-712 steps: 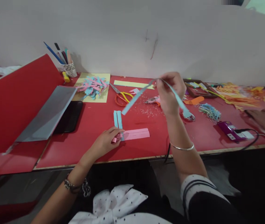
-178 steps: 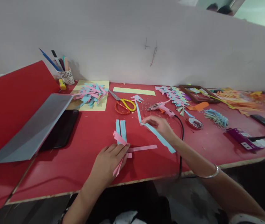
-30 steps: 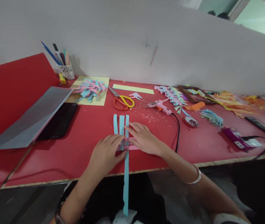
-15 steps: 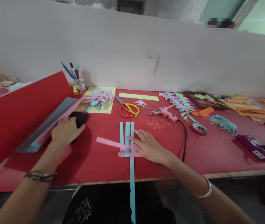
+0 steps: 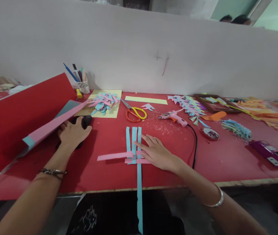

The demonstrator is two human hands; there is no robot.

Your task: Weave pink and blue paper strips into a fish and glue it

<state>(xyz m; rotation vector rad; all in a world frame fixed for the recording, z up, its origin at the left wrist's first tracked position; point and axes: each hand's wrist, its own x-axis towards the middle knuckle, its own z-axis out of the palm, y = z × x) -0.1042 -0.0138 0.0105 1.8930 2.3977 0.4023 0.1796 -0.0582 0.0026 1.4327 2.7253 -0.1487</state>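
Note:
Blue and pink paper strips lie woven in front of me. Upright blue strips cross pink strips, and one long blue strip hangs over the table's front edge. A loose pink strip sticks out leftward. My right hand lies flat on the weave's right side, fingers spread. On the left, my left hand rests over a black phone, thumb and fingers apart. A pink and blue paper sheet leans above its fingers, against a red board.
Scissors and a pink glue gun with a black cord lie beyond the weave. Cut paper pieces, a pen cup, a spoon and a purple device stand around. A white wall closes the back.
My left hand has shifted right and further over the phone. The pink sheet beside it has lifted and tilted. The loose pink strip's left end has swung toward me; my right hand stays put.

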